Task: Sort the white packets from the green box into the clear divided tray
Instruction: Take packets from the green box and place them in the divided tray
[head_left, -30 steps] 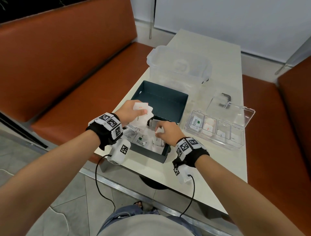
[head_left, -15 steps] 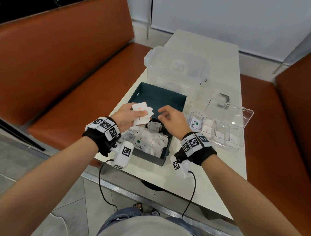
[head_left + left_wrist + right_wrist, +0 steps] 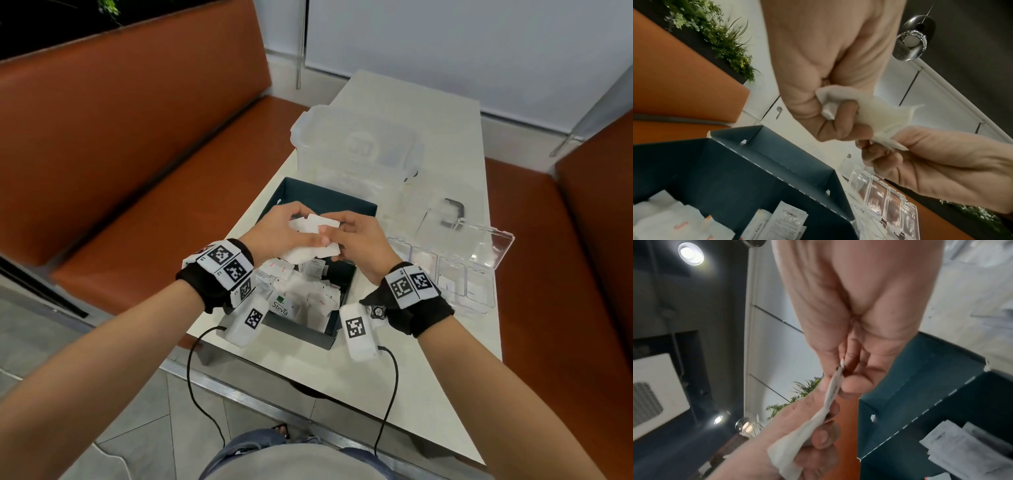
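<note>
Currently, two bare hands meet above a dark green box (image 3: 310,202). On the left, the left hand (image 3: 274,233) curls around a small bunch of white packets (image 3: 308,255), gripping them against the palm. Just to its right, touching the same bunch, the right hand (image 3: 359,240) pinches the edge of one packet (image 3: 322,221) between thumb and fingertips, seemingly peeling it away from the rest. Below both wrists, many more packets (image 3: 308,298) lie loose in the box, one printed "Stevia". Further right, beyond the right wrist, sits the clear divided tray (image 3: 479,301) with its lid open; a few compartments already hold white packets. Judging by this, sorting has only begun, and most packets remain.
</note>
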Available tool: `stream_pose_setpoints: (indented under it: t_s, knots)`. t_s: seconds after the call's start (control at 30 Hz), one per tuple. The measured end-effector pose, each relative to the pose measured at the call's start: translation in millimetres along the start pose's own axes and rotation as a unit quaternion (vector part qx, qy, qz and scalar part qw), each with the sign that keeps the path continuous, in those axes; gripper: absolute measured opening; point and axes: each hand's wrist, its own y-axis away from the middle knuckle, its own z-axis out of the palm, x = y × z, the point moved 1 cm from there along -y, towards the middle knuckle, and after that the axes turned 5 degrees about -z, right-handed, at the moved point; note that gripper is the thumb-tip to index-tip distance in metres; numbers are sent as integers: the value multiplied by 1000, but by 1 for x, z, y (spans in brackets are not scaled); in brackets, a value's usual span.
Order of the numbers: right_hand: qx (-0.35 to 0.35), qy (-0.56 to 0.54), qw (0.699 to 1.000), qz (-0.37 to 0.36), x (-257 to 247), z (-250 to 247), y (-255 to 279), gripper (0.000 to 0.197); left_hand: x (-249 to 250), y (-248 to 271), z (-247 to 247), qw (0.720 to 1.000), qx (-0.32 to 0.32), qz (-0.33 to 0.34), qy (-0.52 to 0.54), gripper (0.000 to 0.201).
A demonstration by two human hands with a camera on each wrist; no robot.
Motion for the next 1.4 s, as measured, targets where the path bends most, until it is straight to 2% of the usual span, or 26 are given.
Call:
stream_pose_setpoints:
  t_s: [0.1,0.2,0.3,0.37,0.43,0.53,0.63,0.73,0.87,0.97,1.03,1.1,1.2,1.27,1.33,1.4]
  knots:
    - [43,-29,999,4,1,-3,1,17,1,0,1,999,29,-8,18,24]
    - [103,-92,990,15,3,-7,2,23,-3,-5,-2,991,128,-26,-12,23]
    - [92,-160,982,29,3,-5,8,25,-4,-9,-1,976,210,-56,0,27]
    - [60,-167,983,42,4,2,12,23,-4,-11,5,974,217,-63,11,30]
    - [43,-141,988,50,7,10,14,19,-2,-12,13,978,192,-57,52,33]
    - [59,-125,989,58,10,14,16,21,7,-11,21,979,162,-65,110,36]
    - [53,-154,984,73,10,10,16,16,16,-11,27,969,131,-123,169,40]
    - [58,-159,983,72,9,6,15,15,24,-8,31,935,54,-184,299,41]
    - [109,-151,981,56,9,4,14,23,30,-3,37,874,-47,-179,448,39]
    - [158,-162,973,54,10,2,11,26,34,-2,45,875,-78,-150,455,30]
    - [192,-139,970,45,9,-2,10,26,35,-2,52,887,-72,-146,432,36]
    - [223,-112,968,21,9,-7,10,23,36,-2,59,892,-74,-155,419,34]
    - [236,-68,969,-28,9,-13,14,20,42,-4,69,862,-119,-170,464,26]
    - [242,4,968,-65,9,-17,17,19,47,-7,74,846,-137,-179,482,27]
    - [238,103,960,-103,10,-25,18,19,52,-10,78,848,-146,-188,474,28]
    - [207,190,952,-122,8,-35,18,19,55,-13,80,848,-149,-197,468,25]
